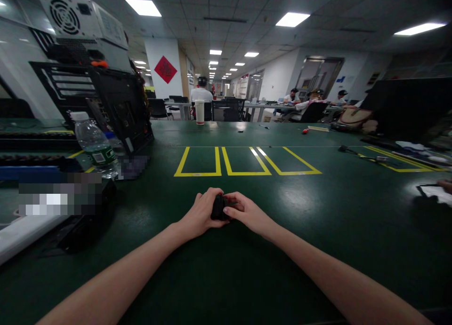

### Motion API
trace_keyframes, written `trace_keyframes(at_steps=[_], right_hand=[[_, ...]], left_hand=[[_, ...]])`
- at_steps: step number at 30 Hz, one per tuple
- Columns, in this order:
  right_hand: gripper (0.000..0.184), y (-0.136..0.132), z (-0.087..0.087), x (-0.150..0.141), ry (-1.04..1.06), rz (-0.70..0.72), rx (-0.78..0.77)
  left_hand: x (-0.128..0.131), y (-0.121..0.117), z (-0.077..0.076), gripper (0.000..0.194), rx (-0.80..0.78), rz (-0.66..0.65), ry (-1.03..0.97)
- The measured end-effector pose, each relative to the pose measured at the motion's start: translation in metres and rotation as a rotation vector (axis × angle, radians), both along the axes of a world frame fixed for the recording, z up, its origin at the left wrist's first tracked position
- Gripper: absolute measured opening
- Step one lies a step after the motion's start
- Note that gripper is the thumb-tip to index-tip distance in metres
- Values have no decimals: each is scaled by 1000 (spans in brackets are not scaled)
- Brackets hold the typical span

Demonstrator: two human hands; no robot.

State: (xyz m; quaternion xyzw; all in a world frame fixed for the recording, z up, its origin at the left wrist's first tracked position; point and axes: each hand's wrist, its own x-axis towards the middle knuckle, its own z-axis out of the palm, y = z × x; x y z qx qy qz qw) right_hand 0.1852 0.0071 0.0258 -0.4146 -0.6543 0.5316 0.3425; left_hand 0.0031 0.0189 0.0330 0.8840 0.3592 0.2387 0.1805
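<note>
Between my two hands is a small black object (218, 207), too dark to name more closely. My left hand (202, 211) is wrapped round its left side, thumb in front and fingers behind. From the right, my right hand (248, 214) pinches at its edge with thumb and fingertips. Both hands are low over the green tabletop (197, 278), just in front of the yellow tape outlines (247, 173). My fingers hide part of the object.
At left stand a water bottle (94, 144), a black computer case (120, 108) and a power supply (81, 19) on top. A white cup (199, 112) stands at the far edge. A black cable (363, 154) lies at right. Several people sit farther back.
</note>
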Motion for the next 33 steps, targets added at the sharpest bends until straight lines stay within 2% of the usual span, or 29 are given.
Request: trace_keyframes(at_steps=[5, 9, 13, 19, 24, 27, 33], right_hand=[[33, -1, 3, 2, 96, 80, 12], [23, 1, -3, -1, 122, 28, 30], [29, 4, -6, -1, 61, -6, 22], [38, -1, 5, 4, 88, 121, 6], [25, 0, 2, 1, 102, 47, 11], [30, 3, -2, 0, 62, 13, 0], [35, 0, 3, 3, 91, 104, -4]], left_hand=[[0, 1, -2, 51, 5, 3, 12], [1, 2, -3, 52, 8, 10, 9], [1, 0, -2, 52, -10, 9, 2], [1, 0, -1, 52, -4, 18, 14], [1, 0, -2, 52, 3, 18, -6], [1, 0, -2, 52, 4, 17, -9], [0, 0, -1, 50, -12, 19, 0]])
